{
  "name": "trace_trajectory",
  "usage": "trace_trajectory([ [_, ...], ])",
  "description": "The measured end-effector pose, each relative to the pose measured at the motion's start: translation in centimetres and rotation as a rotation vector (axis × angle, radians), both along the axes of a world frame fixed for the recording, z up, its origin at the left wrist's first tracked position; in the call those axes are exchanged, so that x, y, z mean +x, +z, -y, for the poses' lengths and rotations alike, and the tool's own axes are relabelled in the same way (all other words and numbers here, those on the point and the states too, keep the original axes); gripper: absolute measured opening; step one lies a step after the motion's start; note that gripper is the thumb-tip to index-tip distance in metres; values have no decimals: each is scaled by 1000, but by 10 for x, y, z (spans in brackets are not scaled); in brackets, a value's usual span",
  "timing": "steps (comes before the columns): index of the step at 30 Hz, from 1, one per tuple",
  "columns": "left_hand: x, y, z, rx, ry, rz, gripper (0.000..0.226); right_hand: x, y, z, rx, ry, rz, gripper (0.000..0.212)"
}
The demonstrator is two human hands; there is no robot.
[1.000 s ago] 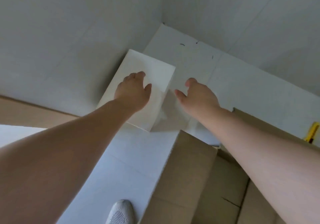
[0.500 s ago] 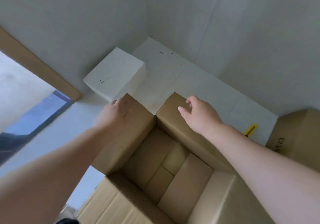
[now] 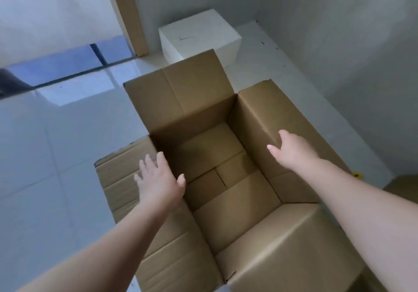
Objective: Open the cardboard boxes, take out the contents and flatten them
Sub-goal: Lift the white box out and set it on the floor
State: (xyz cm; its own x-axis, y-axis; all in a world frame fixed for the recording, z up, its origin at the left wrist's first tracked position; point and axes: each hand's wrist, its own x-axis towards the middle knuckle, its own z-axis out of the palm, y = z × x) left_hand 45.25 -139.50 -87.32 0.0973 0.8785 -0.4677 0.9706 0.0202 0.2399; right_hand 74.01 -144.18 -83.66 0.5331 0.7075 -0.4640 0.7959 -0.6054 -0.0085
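Note:
A large brown cardboard box (image 3: 260, 122) stands open on the floor, its top flaps spread outward and only its folded bottom flaps visible inside. My left hand (image 3: 158, 181) hovers with spread, straight fingers over the box's left wall and left flap. My right hand (image 3: 289, 151) lies with straight fingers against the inside of the right wall. Neither hand grips anything. A white foam box (image 3: 199, 36) sits on the floor behind the cardboard box, against the wall.
Grey walls (image 3: 339, 42) close in behind and to the right. A wooden door frame (image 3: 129, 13) stands at the back left. A yellow tool (image 3: 357, 175) lies by the right wall, next to another brown box (image 3: 402, 185). Pale floor tiles (image 3: 45, 156) stretch left.
The white foam box, under my hands a second ago, now sits apart behind. The view swung down onto the cardboard box, and both hands came back to its left and right walls.

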Motion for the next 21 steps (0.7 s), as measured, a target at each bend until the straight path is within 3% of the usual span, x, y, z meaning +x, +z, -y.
trace_trajectory([
  [3, -6, -34, 27, -64, 167, 46, 98, 8, -49, 3, -86, 107, 147, 73],
  [5, -8, -59, 39, -110, 292, 122, 98, 16, -78, 5, -76, 70, 161, 78],
  [8, -4, -81, 48, -155, 453, 273, 76, 19, -107, 8, 9, 54, 174, 71],
  [12, 6, -83, 42, -47, 481, 297, 34, 22, -118, 3, 112, 98, 222, 41],
  [16, -35, -75, 24, 124, 446, 203, 27, -13, -105, -10, 173, 240, 201, 33],
  [21, -157, -47, 16, 279, 548, 72, 19, -128, -86, -31, 302, 424, 65, 28],
])
